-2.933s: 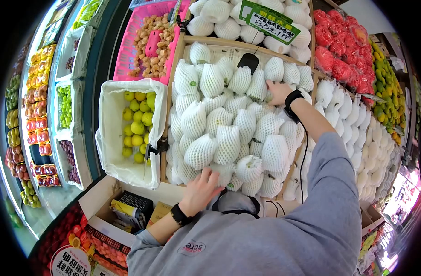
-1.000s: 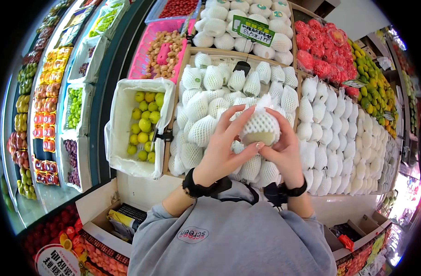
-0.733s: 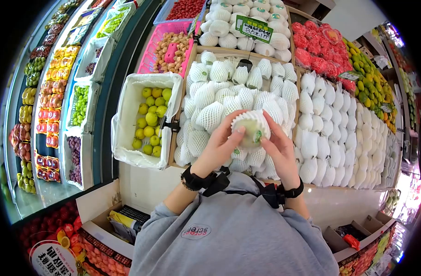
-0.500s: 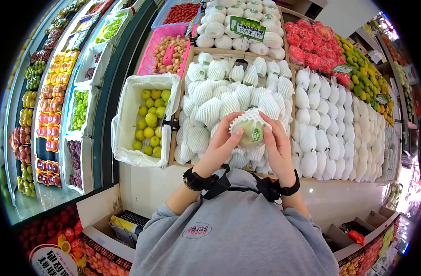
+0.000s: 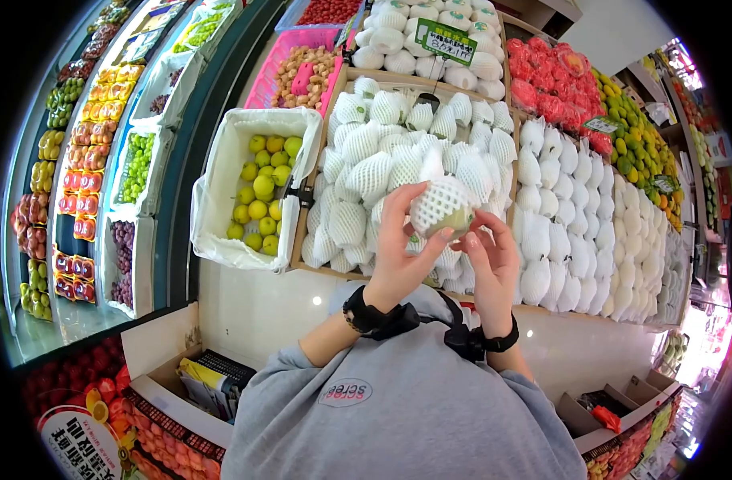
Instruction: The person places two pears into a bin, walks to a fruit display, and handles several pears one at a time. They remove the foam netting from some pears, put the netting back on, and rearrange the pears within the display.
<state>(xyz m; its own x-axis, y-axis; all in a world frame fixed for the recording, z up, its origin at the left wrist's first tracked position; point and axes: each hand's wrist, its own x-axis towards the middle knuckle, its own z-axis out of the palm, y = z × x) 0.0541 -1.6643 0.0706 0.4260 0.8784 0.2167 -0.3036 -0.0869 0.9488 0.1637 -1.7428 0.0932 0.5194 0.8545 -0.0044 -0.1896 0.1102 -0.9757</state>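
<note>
Netted fruit (image 5: 443,202), partly behind left grip (image 5: 403,252), half-blurred sign (image 5: 446,42)

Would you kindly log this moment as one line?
left hand: holding fruit; right hand: at fruit's edge; white net: partly covering fruit; beyond: wrapped fruit

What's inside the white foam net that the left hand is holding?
A pale green fruit shows at the lower edge of the foam net. The net covers most of it, and the left hand hides part too; its underside can't be seen.
</note>
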